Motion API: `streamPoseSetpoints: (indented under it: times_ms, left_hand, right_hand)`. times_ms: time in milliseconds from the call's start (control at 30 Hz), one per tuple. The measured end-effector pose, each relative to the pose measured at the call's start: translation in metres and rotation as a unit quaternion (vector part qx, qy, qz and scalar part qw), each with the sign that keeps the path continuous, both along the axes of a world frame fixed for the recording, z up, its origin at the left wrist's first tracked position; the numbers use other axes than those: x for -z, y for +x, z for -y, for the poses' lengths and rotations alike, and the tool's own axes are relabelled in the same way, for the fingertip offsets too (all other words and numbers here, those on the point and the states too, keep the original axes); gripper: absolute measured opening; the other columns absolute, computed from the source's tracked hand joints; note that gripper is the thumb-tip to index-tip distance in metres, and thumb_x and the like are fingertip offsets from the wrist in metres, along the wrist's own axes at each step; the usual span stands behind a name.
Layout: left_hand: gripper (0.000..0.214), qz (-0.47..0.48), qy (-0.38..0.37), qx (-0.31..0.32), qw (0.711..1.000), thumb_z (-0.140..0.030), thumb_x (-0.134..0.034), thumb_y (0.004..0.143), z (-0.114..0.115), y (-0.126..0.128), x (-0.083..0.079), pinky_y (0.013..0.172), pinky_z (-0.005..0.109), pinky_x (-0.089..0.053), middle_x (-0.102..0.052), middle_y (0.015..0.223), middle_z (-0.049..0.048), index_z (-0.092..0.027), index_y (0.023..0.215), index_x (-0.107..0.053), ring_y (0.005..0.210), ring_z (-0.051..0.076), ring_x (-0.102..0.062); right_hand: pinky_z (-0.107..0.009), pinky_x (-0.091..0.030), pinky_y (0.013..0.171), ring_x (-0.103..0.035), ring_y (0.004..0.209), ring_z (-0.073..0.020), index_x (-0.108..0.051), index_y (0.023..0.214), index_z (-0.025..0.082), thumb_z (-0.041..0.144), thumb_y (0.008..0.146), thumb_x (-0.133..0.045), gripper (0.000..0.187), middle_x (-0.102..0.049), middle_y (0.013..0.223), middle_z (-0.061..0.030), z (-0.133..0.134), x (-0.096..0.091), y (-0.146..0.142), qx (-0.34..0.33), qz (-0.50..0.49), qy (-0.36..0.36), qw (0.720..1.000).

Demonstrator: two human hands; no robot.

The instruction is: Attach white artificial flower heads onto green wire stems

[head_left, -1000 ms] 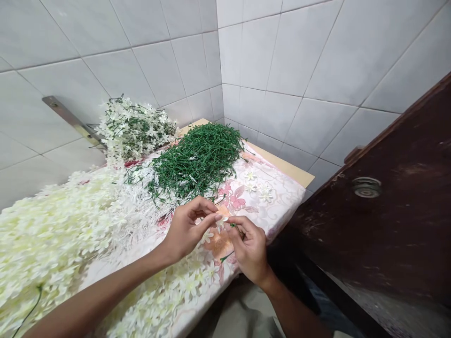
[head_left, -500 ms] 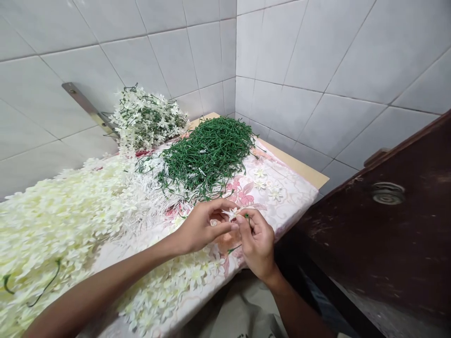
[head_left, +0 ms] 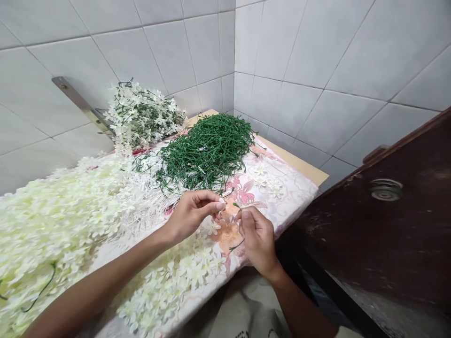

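Between the pinched tips of my left thumb and fingers I have a small white artificial blossom (head_left: 221, 204), mostly hidden by my fingertips, so my left hand (head_left: 192, 217) is closed on it. My right hand (head_left: 257, 239) is curled shut around a thin green wire stem (head_left: 236, 246), with one end poking out above my thumb and the other out below my fingers. Its upper tip sits just beside the blossom, and I cannot tell whether they touch. Both hands hover just in front of the heap of green wire stems (head_left: 206, 152), over a pink-and-white floral cloth (head_left: 296, 192). To the left of that heap, long strands of cream artificial flowers (head_left: 59, 220) spread toward me, and at its far left a bunch of white flowers on green wire (head_left: 143, 117) lies against the tiled wall (head_left: 317, 61). To its right, three loose blossoms (head_left: 260, 182) sit on the cloth, with a dark brown panel (head_left: 373, 234) beyond them.
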State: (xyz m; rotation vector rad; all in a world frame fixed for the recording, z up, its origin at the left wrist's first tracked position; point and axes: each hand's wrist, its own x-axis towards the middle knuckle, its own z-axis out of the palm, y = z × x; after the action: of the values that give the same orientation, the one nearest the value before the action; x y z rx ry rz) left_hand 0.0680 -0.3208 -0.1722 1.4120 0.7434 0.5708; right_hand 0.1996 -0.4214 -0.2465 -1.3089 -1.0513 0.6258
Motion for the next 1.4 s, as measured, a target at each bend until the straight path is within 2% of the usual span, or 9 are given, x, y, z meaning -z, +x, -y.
streamPoseSetpoints:
  times_ms: [100, 233, 367, 500, 600, 800, 1000, 1233, 1400]
  left_hand:
    - [0.024, -0.004, 0.010, 0.004, 1.000, -0.034, -0.076, 0.072, 0.0010, -0.0002, 0.0005, 0.055, 0.018, -0.047, -0.064, 0.059, -0.0004, -0.012, 0.073, -0.068, 0.054, 0.007, -0.058]
    - [0.026, 0.007, 0.012, -0.004, 1.000, -0.036, -0.077, 0.071, 0.0021, -0.0011, -0.0007, 0.057, 0.020, -0.050, -0.066, 0.063, 0.0007, -0.012, 0.074, -0.067, 0.056, 0.009, -0.061]
    - [0.029, 0.021, 0.012, -0.012, 1.000, -0.038, -0.076, 0.071, 0.0017, -0.0014, -0.0019, 0.059, 0.023, -0.054, -0.068, 0.067, 0.0026, -0.011, 0.078, -0.067, 0.059, 0.011, -0.064]
    - [0.031, 0.004, 0.012, 0.008, 1.000, -0.041, -0.074, 0.074, 0.0023, -0.0012, -0.0012, 0.061, 0.025, -0.056, -0.069, 0.067, 0.0039, -0.012, 0.077, -0.064, 0.060, 0.013, -0.066]
    - [0.032, 0.012, 0.018, 0.024, 0.999, -0.041, -0.073, 0.075, 0.0036, -0.0011, 0.0003, 0.062, 0.026, -0.056, -0.068, 0.064, 0.0028, -0.013, 0.077, -0.060, 0.059, 0.013, -0.065]
    - [0.029, -0.009, 0.071, 0.029, 0.997, -0.040, -0.071, 0.078, 0.0064, -0.0029, 0.0029, 0.059, 0.023, -0.052, -0.065, 0.066, 0.0025, -0.012, 0.078, -0.062, 0.061, 0.012, -0.062]
    - [0.022, -0.031, 0.113, 0.041, 0.992, -0.034, -0.066, 0.082, 0.0064, -0.0056, 0.0022, 0.061, 0.022, -0.049, -0.064, 0.071, 0.0023, -0.012, 0.082, -0.064, 0.064, 0.011, -0.061]
    - [0.017, -0.081, 0.198, 0.064, 0.975, -0.027, -0.060, 0.085, 0.0048, -0.0065, 0.0004, 0.059, 0.023, -0.046, -0.062, 0.070, 0.0030, -0.012, 0.078, -0.064, 0.063, 0.012, -0.058]
    - [0.014, -0.116, 0.243, 0.071, 0.960, -0.022, -0.056, 0.086, 0.0038, -0.0069, -0.0007, 0.060, 0.024, -0.045, -0.061, 0.071, 0.0034, -0.013, 0.079, -0.063, 0.065, 0.013, -0.058]
  right_hand:
    - [-0.020, -0.031, 0.048, -0.038, 0.050, -0.0082, -0.049, 0.069, 0.018, 0.035, 0.095, -0.043, 0.032, -0.041, 0.056, 0.0045, 0.0003, -0.0038, 0.0002, -0.002, 0.035, -0.002, 0.999]
    - [-0.021, -0.035, 0.051, -0.043, 0.051, -0.0086, -0.057, 0.077, 0.018, 0.033, 0.096, -0.043, 0.027, -0.045, 0.056, 0.0042, 0.0010, -0.0042, 0.0005, -0.040, 0.055, -0.004, 0.998]
    - [-0.021, -0.033, 0.047, -0.039, 0.046, -0.0085, -0.059, 0.079, 0.018, 0.033, 0.096, -0.044, 0.027, -0.043, 0.054, 0.0047, 0.0018, -0.0023, 0.0008, -0.045, 0.056, -0.008, 0.997]
    - [-0.021, -0.032, 0.044, -0.037, 0.043, -0.0085, -0.060, 0.080, 0.019, 0.034, 0.096, -0.044, 0.027, -0.044, 0.052, 0.0046, 0.0020, -0.0034, -0.0003, -0.043, 0.044, -0.005, 0.998]
    - [-0.021, -0.031, 0.044, -0.040, 0.044, -0.0089, -0.060, 0.084, 0.019, 0.034, 0.096, -0.044, 0.026, -0.052, 0.056, 0.0026, 0.0016, -0.0050, -0.0022, -0.046, 0.037, -0.006, 0.998]
    - [-0.021, -0.039, 0.054, -0.055, 0.058, -0.0108, -0.059, 0.090, 0.019, 0.031, 0.093, -0.050, 0.016, -0.063, 0.071, 0.0003, 0.0006, -0.0051, -0.0043, -0.049, 0.055, -0.005, 0.997]
    - [-0.021, -0.036, 0.053, -0.047, 0.054, -0.0090, -0.060, 0.086, 0.018, 0.028, 0.093, -0.049, 0.017, -0.055, 0.064, 0.0028, 0.0002, -0.0043, -0.0031, -0.018, 0.087, 0.007, 0.996]
    - [-0.021, -0.040, 0.056, -0.054, 0.058, -0.0103, -0.064, 0.084, 0.017, 0.027, 0.091, -0.053, 0.016, -0.063, 0.069, 0.0004, -0.0009, -0.0066, -0.0018, -0.025, 0.113, 0.010, 0.993]
    - [-0.022, -0.042, 0.053, -0.054, 0.054, -0.0107, -0.068, 0.089, 0.018, 0.031, 0.092, -0.053, 0.019, -0.063, 0.067, 0.0000, -0.0008, -0.0044, -0.0014, -0.042, 0.059, 0.003, 0.997]
